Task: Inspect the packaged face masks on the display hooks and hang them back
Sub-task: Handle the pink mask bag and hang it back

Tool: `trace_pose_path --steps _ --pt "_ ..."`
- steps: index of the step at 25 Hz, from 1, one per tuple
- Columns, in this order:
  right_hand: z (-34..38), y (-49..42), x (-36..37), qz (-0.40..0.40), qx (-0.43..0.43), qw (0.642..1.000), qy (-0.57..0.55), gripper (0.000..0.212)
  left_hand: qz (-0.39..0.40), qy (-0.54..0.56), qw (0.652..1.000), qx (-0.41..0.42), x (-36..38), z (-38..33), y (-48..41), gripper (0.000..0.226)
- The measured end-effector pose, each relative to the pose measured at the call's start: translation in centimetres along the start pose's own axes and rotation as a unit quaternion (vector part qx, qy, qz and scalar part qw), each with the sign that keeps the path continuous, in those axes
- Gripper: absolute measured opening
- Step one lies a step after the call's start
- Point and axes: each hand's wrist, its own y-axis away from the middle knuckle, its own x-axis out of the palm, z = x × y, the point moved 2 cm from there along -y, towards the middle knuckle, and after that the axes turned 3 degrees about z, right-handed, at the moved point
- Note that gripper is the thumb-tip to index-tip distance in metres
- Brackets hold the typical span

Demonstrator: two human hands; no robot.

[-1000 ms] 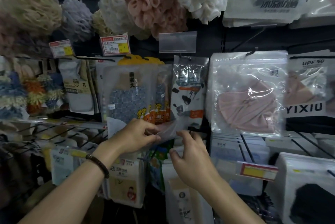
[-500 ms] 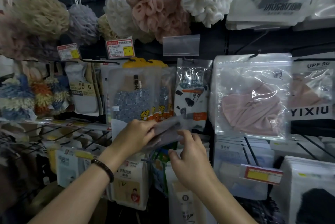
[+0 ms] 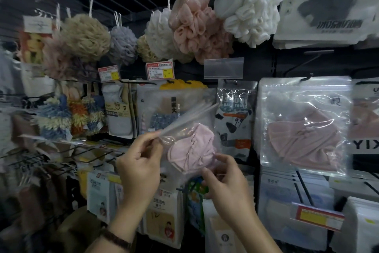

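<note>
A clear face-mask pack [image 3: 191, 147] is held tilted at mid-frame, pinched at its 9 o'clock edge by the left hand [image 3: 139, 170] and at 5 o'clock by the right hand [image 3: 227, 185].

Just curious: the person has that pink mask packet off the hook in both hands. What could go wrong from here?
The left hand and right hand only pinch the slick mask packet at its edges; it might slip. Rehanging it among crowded hooks could knock the bath towel pack loose.
</note>
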Motion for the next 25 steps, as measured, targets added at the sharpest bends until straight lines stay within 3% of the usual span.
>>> trace_pose_path --steps 2,5,8,10,14,18,25 --pt "-0.3 0.4 0.1 -0.018 0.005 1.000 -0.003 0.040 -0.058 0.065 0.985 -0.152 -0.4 -0.4 1.7 0.015" --pt "-1.1 1.3 1.0 -0.019 0.022 0.997 -0.067 0.050 -0.154 0.222 0.909 -0.318 -0.3 -0.3 3.7 0.027" --pt "-1.6 1.8 2.6 -0.012 0.031 0.977 -0.211 0.024 -0.166 0.297 0.853 -0.395 -0.2 -1.0 5.7 0.014" --pt "-1.5 2.2 2.6 -0.009 0.011 0.969 -0.246 0.016 -0.121 0.320 0.841 -0.420 -0.8 -1.2 6.6 0.015" --pt "-1.7 2.0 1.4 -0.018 -0.011 0.963 -0.268 0.016 0.006 0.298 0.849 -0.435 -3.6 -0.3 5.9 0.046" --pt "-2.2 1.7 1.1 -0.023 -0.029 0.965 -0.258 0.021 0.119 0.268 0.854 -0.430 -4.9 0.0 5.0 0.045" --pt "-2.1 2.5 1.3 -0.028 -0.045 0.966 -0.254 0.023 0.209 0.262 0.853 -0.399 -4.9 -0.6 5.3 0.050"
